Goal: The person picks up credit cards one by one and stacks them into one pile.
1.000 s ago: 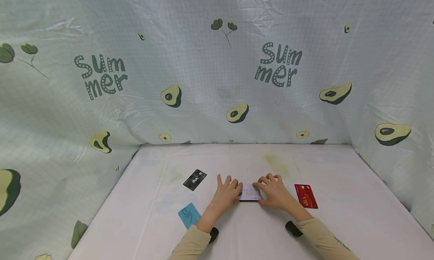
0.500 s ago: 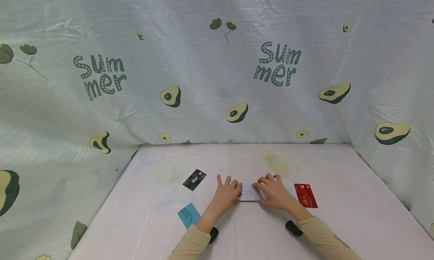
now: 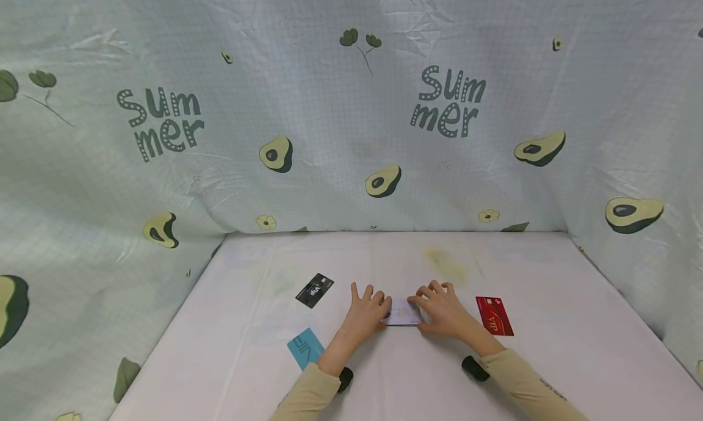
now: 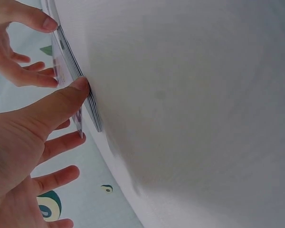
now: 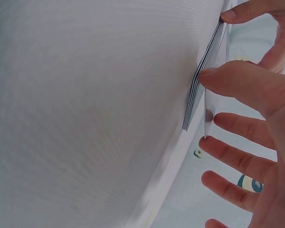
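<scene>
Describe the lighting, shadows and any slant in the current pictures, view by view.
Head: soft, fairly even light, with pale sheen on the creased backdrop; left wrist: broad soft shadow over the tabletop, whose far edge runs diagonally; right wrist: tabletop darker toward the upper left, edge slanting too, lines of the layered stack distinct.

On the worktop (image 3: 406,378), we have room to pass in front of the layered stack (image 3: 403,312), between the forearms, and behind it as far as the printed sheet (image 3: 324,104), which walls the back and both sides. The left hand (image 3: 367,312) and right hand (image 3: 443,312) block the stack's ends. Flat, low obstacles flank us: black card (image 3: 315,290) and blue card (image 3: 304,348) left, red card (image 3: 495,316) right.
</scene>
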The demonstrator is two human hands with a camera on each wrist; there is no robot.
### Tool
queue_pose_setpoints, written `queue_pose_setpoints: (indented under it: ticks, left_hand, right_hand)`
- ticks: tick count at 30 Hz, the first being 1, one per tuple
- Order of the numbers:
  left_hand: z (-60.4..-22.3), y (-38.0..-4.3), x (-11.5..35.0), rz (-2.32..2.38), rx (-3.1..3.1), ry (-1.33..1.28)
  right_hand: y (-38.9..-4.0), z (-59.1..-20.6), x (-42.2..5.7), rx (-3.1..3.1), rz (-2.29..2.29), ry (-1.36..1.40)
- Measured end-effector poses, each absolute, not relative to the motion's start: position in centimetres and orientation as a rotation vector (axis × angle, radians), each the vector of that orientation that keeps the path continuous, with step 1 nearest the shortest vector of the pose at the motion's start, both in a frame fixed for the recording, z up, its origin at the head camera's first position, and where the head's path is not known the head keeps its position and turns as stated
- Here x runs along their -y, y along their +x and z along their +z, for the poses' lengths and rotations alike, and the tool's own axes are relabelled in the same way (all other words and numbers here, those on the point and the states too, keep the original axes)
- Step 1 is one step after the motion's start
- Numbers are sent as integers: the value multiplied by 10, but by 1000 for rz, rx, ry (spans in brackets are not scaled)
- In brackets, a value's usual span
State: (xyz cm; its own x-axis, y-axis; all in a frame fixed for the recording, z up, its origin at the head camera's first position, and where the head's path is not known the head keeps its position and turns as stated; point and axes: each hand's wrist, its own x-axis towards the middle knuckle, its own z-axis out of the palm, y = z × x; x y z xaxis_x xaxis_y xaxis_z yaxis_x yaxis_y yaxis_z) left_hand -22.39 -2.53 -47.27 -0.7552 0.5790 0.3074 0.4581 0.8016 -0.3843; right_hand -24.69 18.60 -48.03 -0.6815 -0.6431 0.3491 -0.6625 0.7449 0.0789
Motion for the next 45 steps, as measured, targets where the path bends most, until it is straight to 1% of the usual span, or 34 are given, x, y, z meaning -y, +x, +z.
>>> queue_pose_setpoints:
  ticks: [30, 45]
  left_hand:
    - [-471, -222, 27, 404, 2620, -760]
    - [-470, -212, 30, 390, 2519, -786]
  right_hand:
    - [-247, -481, -186, 2599, 94, 1003]
    - [-238, -477, -183, 2576, 142, 1019]
